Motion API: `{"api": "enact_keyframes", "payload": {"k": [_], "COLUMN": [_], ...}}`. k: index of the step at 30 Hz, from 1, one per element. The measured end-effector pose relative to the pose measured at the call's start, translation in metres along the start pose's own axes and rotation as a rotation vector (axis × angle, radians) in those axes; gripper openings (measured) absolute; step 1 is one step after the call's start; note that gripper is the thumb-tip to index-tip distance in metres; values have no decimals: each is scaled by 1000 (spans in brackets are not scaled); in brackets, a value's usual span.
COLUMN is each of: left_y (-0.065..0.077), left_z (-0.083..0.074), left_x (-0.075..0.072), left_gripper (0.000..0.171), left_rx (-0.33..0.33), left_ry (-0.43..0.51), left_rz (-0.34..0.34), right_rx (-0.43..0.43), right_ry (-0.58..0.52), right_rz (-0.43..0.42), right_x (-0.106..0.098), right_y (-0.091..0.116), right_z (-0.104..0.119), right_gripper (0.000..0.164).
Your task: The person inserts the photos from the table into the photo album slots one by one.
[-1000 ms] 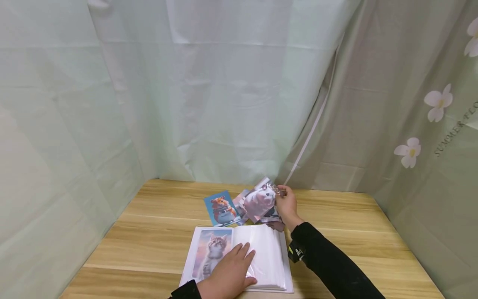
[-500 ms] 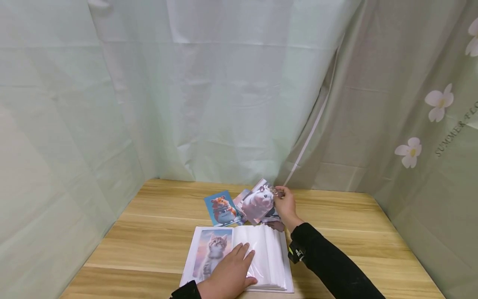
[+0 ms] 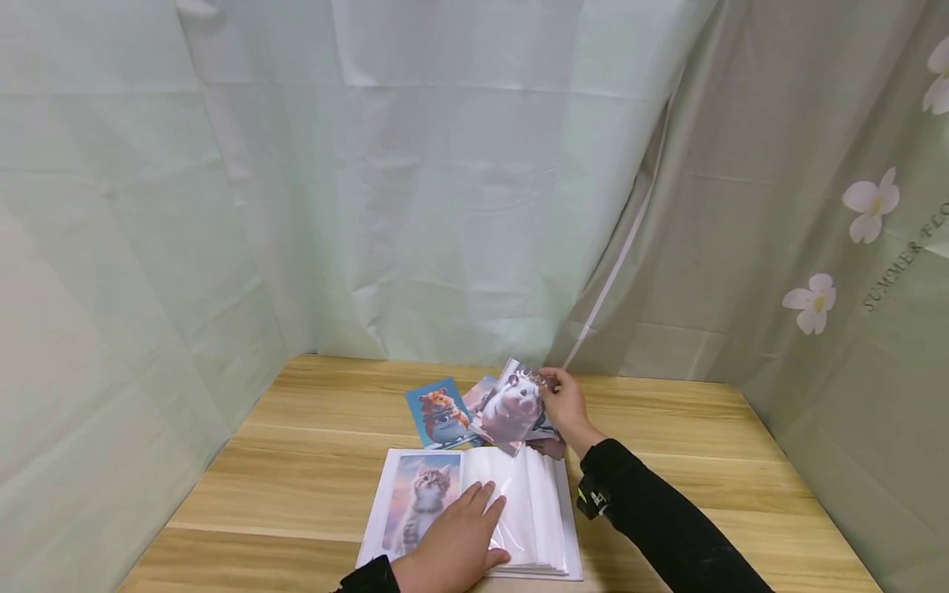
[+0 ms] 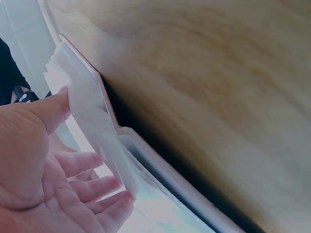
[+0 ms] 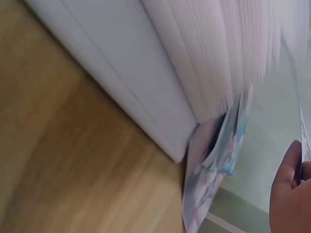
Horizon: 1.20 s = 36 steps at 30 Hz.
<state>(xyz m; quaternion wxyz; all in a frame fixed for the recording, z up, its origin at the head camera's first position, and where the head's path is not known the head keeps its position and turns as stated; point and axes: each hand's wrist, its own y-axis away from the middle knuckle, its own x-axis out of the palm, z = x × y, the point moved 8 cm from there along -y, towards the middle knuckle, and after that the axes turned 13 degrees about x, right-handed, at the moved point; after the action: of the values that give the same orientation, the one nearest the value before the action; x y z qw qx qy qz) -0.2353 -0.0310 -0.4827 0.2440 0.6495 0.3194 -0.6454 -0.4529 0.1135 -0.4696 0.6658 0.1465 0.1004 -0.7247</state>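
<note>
Leftmost, one pale curtain [image 3: 222, 206] hangs beside and behind one wooden worktop [image 3: 245, 478]. Near the worktop's front edge one white album [image 3: 561, 539] lies spread flat, with one kitten picture [image 3: 428, 494] in its left page. Just behind the album is one blue card [image 3: 441, 416] showing a hamster, turned slightly askew.

Of the two hands, the left hand [image 3: 460, 535] lies across the album, its fingers spread and nearly straight over the white right page, thumb held apart from them; it has hold of nothing. Its wrist view shows the thumb touching the edges of the many pages, too thin to count.

Farther right is one heap of cards [image 3: 549, 447], overlapping, so I cannot tell how many. In front of it one mouse card [image 3: 511, 409] is held up at a tilt, lower end close to the album's back edge. The right hand [image 3: 567, 405] pinches this card by its upper right corner between thumb and fingers, with no visible gap.

Two black sleeves [image 3: 652, 511] cover the arms, one on each. Rightmost, three white flowers [image 3: 810, 303] are printed on the curtain, one cut by the frame, beside one line of lettering [image 3: 900, 263].
</note>
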Motion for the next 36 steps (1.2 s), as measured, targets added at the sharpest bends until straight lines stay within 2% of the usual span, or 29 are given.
{"api": "enact_keyframes", "payload": {"k": [8,15,25,30,36], "left_y": [-1,0,0,0,0], "left_z": [1,-1,-1,-1,-2], "left_x": [2,-1,0,0,-1], "left_gripper": [68,68,69,69,69], "left_rx": [-10,4,-1,-9,-16], "left_ry": [28,15,26,31,39], "left_rz": [11,9,15,18,32], "right_rx": [-72,-154,-168,-169,-228], "right_ry": [97,168,190,275,378], "right_rz": [72,102,185,199,222], "right_x": [4,9,15,18,23], "right_y": [1,4,4,4,4], "right_z": [15,29,43,49,63], "right_gripper": [28,28,29,28,25]}}
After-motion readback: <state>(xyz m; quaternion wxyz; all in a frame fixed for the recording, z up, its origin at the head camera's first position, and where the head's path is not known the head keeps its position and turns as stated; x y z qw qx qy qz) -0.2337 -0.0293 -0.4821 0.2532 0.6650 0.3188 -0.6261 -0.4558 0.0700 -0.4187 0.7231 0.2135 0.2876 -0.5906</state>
